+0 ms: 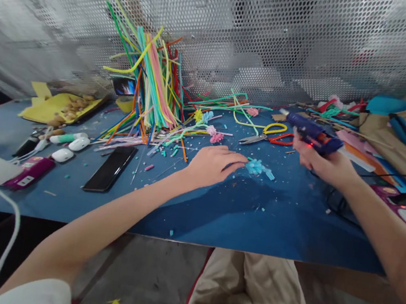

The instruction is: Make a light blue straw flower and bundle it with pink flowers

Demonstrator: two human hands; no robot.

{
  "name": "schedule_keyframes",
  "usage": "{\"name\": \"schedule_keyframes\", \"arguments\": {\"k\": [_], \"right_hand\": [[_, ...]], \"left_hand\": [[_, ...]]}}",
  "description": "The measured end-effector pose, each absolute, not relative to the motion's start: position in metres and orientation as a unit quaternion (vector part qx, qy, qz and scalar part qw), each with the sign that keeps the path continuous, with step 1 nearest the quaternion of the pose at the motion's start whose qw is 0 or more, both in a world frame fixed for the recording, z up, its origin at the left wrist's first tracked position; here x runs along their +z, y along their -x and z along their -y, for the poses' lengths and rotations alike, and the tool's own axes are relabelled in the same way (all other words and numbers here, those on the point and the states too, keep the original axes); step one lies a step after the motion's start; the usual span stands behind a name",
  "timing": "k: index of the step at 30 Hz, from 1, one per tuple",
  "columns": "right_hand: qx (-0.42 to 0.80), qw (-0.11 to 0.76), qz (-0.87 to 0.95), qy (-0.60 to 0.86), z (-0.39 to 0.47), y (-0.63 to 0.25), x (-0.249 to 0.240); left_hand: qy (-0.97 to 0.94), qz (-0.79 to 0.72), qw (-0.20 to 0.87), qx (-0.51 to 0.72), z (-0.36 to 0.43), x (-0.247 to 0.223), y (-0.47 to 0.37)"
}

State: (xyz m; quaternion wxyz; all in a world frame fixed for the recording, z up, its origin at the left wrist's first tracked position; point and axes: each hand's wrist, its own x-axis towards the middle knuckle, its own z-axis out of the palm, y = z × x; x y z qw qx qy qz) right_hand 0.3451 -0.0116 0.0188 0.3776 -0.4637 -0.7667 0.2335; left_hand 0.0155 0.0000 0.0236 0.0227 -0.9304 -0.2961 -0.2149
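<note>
A grey perforated metal panel (234,35) stands upright behind the blue flat-topped worktop (197,216), whose near edge runs above the person's knees. On the far left half, a tall bundle of multicoloured fuzzy craft stems (153,74) leans against the panel, its loose ends fanning upward and outward. At the right lies a spread of brown paper (370,128). Left of the left arm, a black glossy rectangular phone (110,169) lies flat, slanting from near left to far right. Over the right part of the worktop, the right hand (317,160) is wrapped round a dark blue plastic glue gun (314,129); the gun's long axis slopes across the view, its nozzle pointing left and slightly away from the person. Just beyond the nozzle's near side lie metal-bladed scissors with yellow and orange handle loops (255,139), blades toward the left. Between the two hands is a light-blue fuzzy craft piece (256,167), its long axis running left to right, the free end pointing right and a little toward the person. The left hand (212,166) has thumb and fingertips drawn near each other at its left end; whether they pinch it, I cannot tell. Small teal scraps (164,152) lie near the bundle's foot.
</note>
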Motion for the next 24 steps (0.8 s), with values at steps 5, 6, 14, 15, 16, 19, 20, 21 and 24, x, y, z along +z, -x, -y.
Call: {"name": "schedule_keyframes", "arguments": {"k": [5,6,14,15,16,19,20,21,24], "right_hand": [[0.298,0.377,0.758,0.441,0.023,-0.337,0.023],[0.294,0.384,0.755,0.442,0.023,-0.336,0.024],[0.287,0.285,0.844,0.353,0.025,-0.329,0.049],[0.292,0.272,0.858,0.325,0.025,-0.328,0.051],[0.291,0.260,0.869,0.303,0.026,-0.328,0.052],[0.267,0.263,0.874,0.309,0.026,-0.332,0.044],[0.263,0.269,0.867,0.327,0.026,-0.335,0.039],[0.267,0.271,0.857,0.348,0.026,-0.337,0.034],[0.300,0.256,0.845,0.361,0.028,-0.346,0.023]], "left_hand": [[0.893,0.369,0.039,-0.254,0.004,0.004,-0.005],[0.889,0.380,0.030,-0.253,0.004,0.001,-0.004],[0.906,0.346,-0.056,-0.238,-0.003,-0.008,0.002],[0.906,0.343,-0.062,-0.242,-0.005,-0.010,0.004],[0.905,0.344,-0.064,-0.243,-0.007,-0.011,0.005],[0.902,0.357,-0.055,-0.236,-0.009,-0.013,0.008],[0.903,0.359,-0.049,-0.231,-0.009,-0.013,0.008],[0.904,0.359,-0.043,-0.226,-0.008,-0.012,0.007],[0.911,0.351,-0.031,-0.214,-0.002,-0.010,0.005]]}}
